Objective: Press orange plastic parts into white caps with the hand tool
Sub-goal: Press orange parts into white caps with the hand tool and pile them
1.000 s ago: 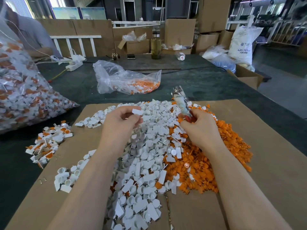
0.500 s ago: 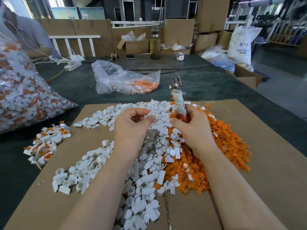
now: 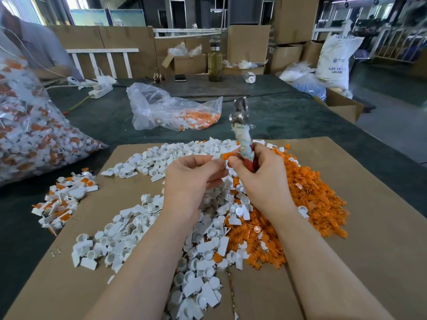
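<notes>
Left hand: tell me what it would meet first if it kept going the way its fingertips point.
The left hand points right, toward the right hand. First it would likely meet the orange part pinched at that hand's fingertips, just beside the wrapped hand tool. They look almost touching, though depth is unclear.

Behind the left hand's (image 3: pixel 191 179) curled fingers the pinched white cap is mostly hidden — and the right hand's (image 3: pixel 258 179) fingers cover the hand tool's (image 3: pixel 242 135) lower handle.
</notes>
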### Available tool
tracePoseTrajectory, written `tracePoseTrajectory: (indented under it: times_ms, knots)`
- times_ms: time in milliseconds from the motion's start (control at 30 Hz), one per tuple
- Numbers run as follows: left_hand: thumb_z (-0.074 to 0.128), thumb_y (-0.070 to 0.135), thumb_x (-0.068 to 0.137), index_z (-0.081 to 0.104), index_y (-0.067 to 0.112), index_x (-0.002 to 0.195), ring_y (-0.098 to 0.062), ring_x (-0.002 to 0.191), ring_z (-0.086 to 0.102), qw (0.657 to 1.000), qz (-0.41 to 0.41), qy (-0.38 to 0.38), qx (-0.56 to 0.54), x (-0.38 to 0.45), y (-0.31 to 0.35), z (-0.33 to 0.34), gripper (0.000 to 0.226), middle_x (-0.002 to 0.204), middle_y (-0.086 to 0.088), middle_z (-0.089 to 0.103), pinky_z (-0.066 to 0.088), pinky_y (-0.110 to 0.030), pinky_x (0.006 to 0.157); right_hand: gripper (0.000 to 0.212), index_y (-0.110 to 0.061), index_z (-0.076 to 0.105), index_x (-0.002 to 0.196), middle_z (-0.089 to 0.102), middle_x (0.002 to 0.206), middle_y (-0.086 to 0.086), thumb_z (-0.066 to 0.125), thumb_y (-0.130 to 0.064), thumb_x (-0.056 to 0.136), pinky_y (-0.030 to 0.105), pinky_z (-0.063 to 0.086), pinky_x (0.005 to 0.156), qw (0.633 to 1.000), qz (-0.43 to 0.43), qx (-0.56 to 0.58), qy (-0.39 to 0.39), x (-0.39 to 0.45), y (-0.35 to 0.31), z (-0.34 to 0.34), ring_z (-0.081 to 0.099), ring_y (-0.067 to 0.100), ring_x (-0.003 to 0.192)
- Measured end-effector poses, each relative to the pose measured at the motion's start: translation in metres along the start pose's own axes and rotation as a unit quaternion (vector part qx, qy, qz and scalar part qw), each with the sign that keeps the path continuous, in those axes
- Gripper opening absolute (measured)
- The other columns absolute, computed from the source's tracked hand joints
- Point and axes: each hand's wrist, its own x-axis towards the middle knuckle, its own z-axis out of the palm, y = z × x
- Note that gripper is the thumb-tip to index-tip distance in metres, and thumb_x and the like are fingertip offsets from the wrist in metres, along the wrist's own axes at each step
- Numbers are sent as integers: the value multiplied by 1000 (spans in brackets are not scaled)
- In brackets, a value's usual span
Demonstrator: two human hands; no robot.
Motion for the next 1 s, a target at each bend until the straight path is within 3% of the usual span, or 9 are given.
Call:
tracePoseTrajectory:
  times_ms: [133, 300, 600, 733, 867, 1000]
  knots:
    - [77, 4, 81, 72, 4, 82, -20, 68, 74, 1000, 11, -2, -1, -1, 0, 1, 5, 72, -12, 75, 57, -22, 58, 18, -16, 64, 98, 66, 80, -9, 70, -30, 89, 44, 55, 68, 999, 1, -39, 26, -2, 0, 4, 64, 12, 72]
    - [78, 4, 81, 73, 13, 76, -20, 70, 75, 997, 63, 7, 50, -2, -2, 2, 10, 71, -8, 75, 56, -20, 58, 19, -15, 63, 97, 66, 78, -8, 70, -31, 89, 47, 55, 64, 998, -11, -52, 37, -4, -1, 5, 64, 14, 70]
    - [81, 16, 79, 74, 19, 78, -23, 69, 72, 980, 114, 30, 158, -3, -1, 0, 8, 69, -1, 74, 60, -30, 63, 12, -20, 61, 90, 65, 78, -10, 71, -26, 88, 43, 56, 61, 997, -28, -71, 28, -4, -2, 6, 63, 13, 68]
    - [80, 16, 79, 72, 26, 74, -15, 69, 71, 973, 132, 41, 185, -2, -2, 1, 13, 69, 5, 74, 60, -25, 65, 12, -24, 59, 89, 59, 75, -18, 71, -26, 88, 31, 50, 59, 997, -26, -73, 15, -2, -3, 5, 58, 5, 66]
    - [81, 21, 77, 72, 26, 74, -8, 66, 69, 970, 127, 64, 197, 0, -4, 1, 12, 68, 10, 73, 57, -19, 62, 12, -24, 59, 89, 53, 67, -20, 69, -19, 88, 12, 36, 56, 996, -24, -86, -20, -2, -3, 3, 53, -3, 61]
    - [80, 25, 80, 71, 25, 74, -7, 64, 68, 964, 137, 76, 213, 2, -5, -2, 11, 68, 11, 72, 56, -20, 60, 6, -20, 61, 87, 52, 62, -17, 66, -16, 88, 13, 36, 51, 993, -12, -89, -72, -1, -6, -1, 50, -1, 58]
